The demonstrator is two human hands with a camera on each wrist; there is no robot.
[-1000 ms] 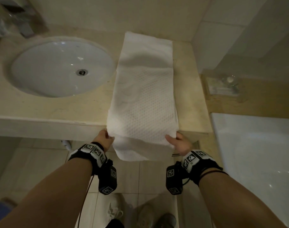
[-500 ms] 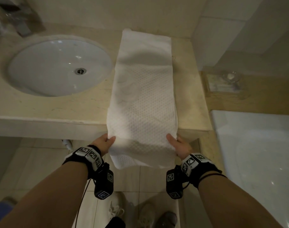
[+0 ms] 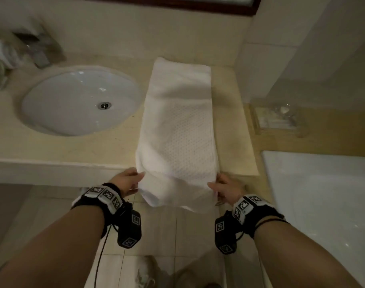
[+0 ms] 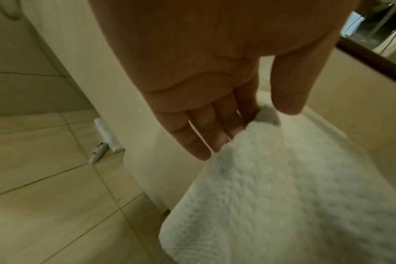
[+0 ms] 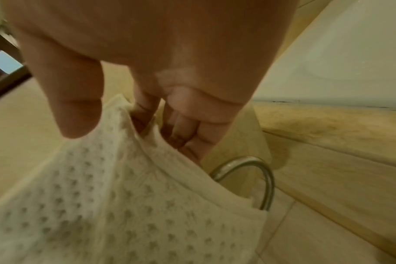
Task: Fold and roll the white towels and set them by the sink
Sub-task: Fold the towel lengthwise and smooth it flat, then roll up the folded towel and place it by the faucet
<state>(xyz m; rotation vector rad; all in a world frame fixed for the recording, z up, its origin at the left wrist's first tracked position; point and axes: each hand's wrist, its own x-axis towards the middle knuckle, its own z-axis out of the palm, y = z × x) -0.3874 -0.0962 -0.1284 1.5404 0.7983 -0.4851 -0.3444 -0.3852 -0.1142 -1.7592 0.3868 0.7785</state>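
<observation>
Folding looks done: from the head view, the towel (image 3: pixel 177 129) is laid lengthwise on the surface (image 3: pixel 73 148) beside the sink (image 3: pixel 79 100), its near end overhanging, unrolled. Left hand (image 4: pixel 215 71): an edge is pinched. Right hand (image 5: pixel 147 62): likewise pinched.

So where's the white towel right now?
In the head view, the towel lies lengthwise on the counter just right of the sink. Its near end hangs over the front edge, pinched between the left hand and right hand.
</observation>
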